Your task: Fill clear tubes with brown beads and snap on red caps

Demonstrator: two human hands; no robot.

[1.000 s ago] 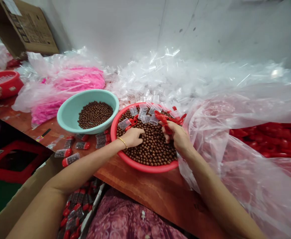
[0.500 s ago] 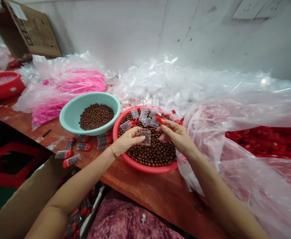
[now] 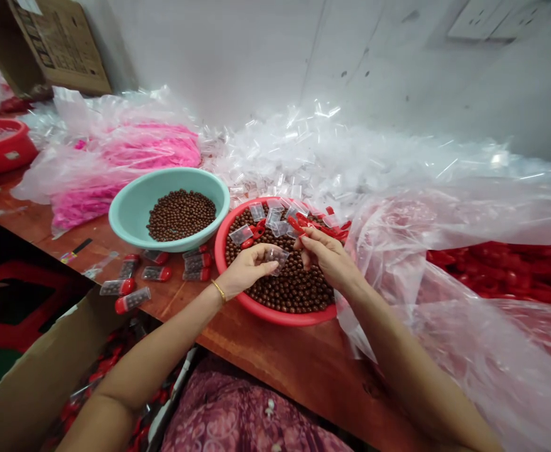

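Note:
Over a red basin [image 3: 275,317] of small brown balls [image 3: 298,290], my left hand [image 3: 247,269] pinches a clear plastic case [image 3: 278,257], now tilted. To its right, my right hand [image 3: 325,254] holds a red plastic cap [image 3: 296,225] between thumb and fingertips; part of it is hidden by the fingers. The two hands are apart. Several more clear cases [image 3: 275,216] and red pieces [image 3: 259,231] lie on top of the balls near the basin's far side.
Left of the basin stands a teal bowl [image 3: 119,229] of brown balls. Filled red-capped cases [image 3: 155,274] lie before it, above an open cardboard box [image 3: 34,383]. Clear cases [image 3: 294,144] heap along the wall; a plastic bag [image 3: 388,251] with red pieces [image 3: 501,270] lies right.
My left hand has turned the clear case, which was facing me flat, to a slant. My right hand keeps the red cap at nearly the same spot. The view has shifted slightly.

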